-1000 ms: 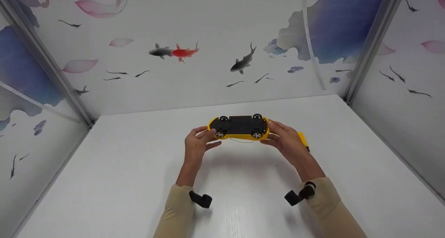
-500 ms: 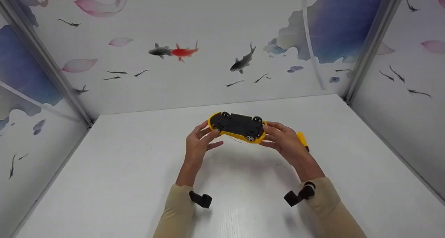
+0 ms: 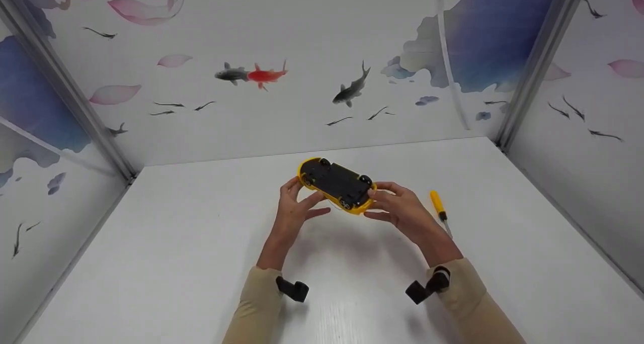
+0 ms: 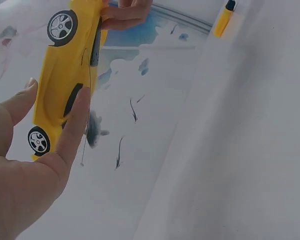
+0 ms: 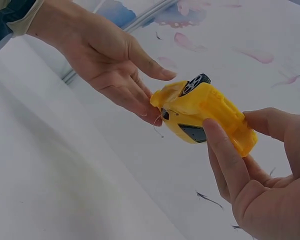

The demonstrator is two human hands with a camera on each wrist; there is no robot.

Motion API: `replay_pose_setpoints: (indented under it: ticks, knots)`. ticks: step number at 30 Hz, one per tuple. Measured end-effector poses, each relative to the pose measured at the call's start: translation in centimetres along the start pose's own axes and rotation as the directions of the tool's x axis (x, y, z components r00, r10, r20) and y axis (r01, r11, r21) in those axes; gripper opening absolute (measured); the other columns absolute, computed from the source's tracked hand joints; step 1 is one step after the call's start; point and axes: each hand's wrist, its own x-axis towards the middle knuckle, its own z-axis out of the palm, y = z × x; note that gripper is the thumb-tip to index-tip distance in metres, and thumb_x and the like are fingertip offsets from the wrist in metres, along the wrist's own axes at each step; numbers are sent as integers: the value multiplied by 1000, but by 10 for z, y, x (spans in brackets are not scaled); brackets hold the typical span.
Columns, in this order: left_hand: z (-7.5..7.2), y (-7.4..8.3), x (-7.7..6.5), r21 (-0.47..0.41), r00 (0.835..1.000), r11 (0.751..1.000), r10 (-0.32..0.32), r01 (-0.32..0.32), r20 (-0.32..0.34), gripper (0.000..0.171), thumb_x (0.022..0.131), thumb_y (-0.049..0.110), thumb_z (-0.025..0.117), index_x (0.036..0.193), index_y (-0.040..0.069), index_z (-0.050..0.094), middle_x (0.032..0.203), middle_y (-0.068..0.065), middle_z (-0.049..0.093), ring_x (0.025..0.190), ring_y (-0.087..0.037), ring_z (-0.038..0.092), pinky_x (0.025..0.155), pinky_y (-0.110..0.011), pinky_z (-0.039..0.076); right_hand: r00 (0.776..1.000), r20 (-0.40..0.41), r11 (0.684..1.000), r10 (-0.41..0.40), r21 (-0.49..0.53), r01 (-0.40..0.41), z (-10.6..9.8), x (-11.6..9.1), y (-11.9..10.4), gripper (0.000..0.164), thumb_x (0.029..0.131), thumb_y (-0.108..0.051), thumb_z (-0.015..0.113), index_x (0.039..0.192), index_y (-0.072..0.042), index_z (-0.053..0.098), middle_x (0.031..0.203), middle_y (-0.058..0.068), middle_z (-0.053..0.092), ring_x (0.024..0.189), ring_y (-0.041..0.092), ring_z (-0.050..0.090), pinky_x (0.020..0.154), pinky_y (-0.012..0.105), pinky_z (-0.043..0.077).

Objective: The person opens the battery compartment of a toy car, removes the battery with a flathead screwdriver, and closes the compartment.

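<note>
A yellow toy car (image 3: 337, 183) is held up over the table, its black underside and wheels facing the head camera. My right hand (image 3: 405, 210) pinches one end between thumb and fingers, as the right wrist view also shows on the car body (image 5: 210, 110). At the other end is my left hand (image 3: 292, 213); its fingers are fairly straight and touch the car, while the thumb (image 5: 152, 65) stands off it in the right wrist view. A thin wire (image 4: 87, 115) hangs along the car in the left wrist view.
On the white table (image 3: 176, 243), right of my right hand, lies a screwdriver (image 3: 436, 201) with a yellow handle, its shaft tip partly hidden by the wrist. White panels (image 3: 302, 122) printed with fish and petals stand at the back and sides.
The car has turned clockwise in the head view, its right end swinging down and toward me. My left thumb has come off its underside. More of the screwdriver now shows.
</note>
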Motion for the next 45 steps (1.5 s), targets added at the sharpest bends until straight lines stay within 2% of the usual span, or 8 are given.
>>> replay_pose_setpoints:
  ticks: [6,14,20,23,29,33,40,45]
  knots:
    - [-1,2,-2,-22,1000,1000,-12,13,14,84,81,22,69,142,16,12,147,-7,26,107,-25,60,82,-41,53,1000,8,1000,-13,2,13,3,-2,1,55,84,-41,62,127,-10,48,125,13,53,107,23,61,88,34,52]
    - [-1,1,-3,61,1000,998,-20,19,13,84,79,28,72,144,19,20,146,-5,32,122,-24,50,90,-36,50,1000,13,999,2,-49,-2,6,-2,4,53,82,-37,66,124,-7,53,128,12,53,111,25,58,86,35,52]
    - [0,0,-3,22,996,998,-53,52,78,81,82,32,68,145,28,18,149,-1,28,115,-28,56,83,-42,53,998,65,998,-9,-62,13,8,-2,4,52,82,-36,66,125,-10,53,128,10,53,111,24,58,88,36,51]
    - [1,1,-4,-7,994,998,-62,62,89,78,83,32,66,145,30,18,148,0,29,112,-28,58,83,-42,53,997,80,998,-14,-63,19,9,-2,4,53,82,-36,67,126,-11,53,128,10,53,111,24,58,89,37,51]
    - [0,2,-5,-21,991,995,-95,98,99,71,84,34,65,143,24,27,147,-2,32,118,-30,53,87,-39,52,995,103,998,2,-67,5,11,-3,5,53,82,-37,66,127,-13,52,130,7,52,113,23,57,89,36,51]
    - [-1,2,-4,-39,989,993,-107,112,103,70,85,30,64,143,19,26,148,-2,30,119,-30,51,88,-40,51,994,109,998,-5,-61,12,12,-3,5,54,85,-37,63,130,-10,50,134,9,49,114,24,56,89,37,51]
    - [6,23,-17,-5,988,993,-119,120,100,65,90,19,57,144,15,22,149,-7,29,115,-25,56,88,-41,51,995,99,997,-6,-77,14,12,-3,6,53,86,-40,60,128,-10,53,132,9,50,116,23,54,89,39,51]
    - [5,24,-18,18,985,992,-124,123,123,61,91,17,55,144,17,26,147,-9,32,111,-25,58,87,-41,52,997,82,995,0,-99,8,14,-2,5,49,87,-41,58,128,-14,54,132,6,52,118,23,52,89,38,51]
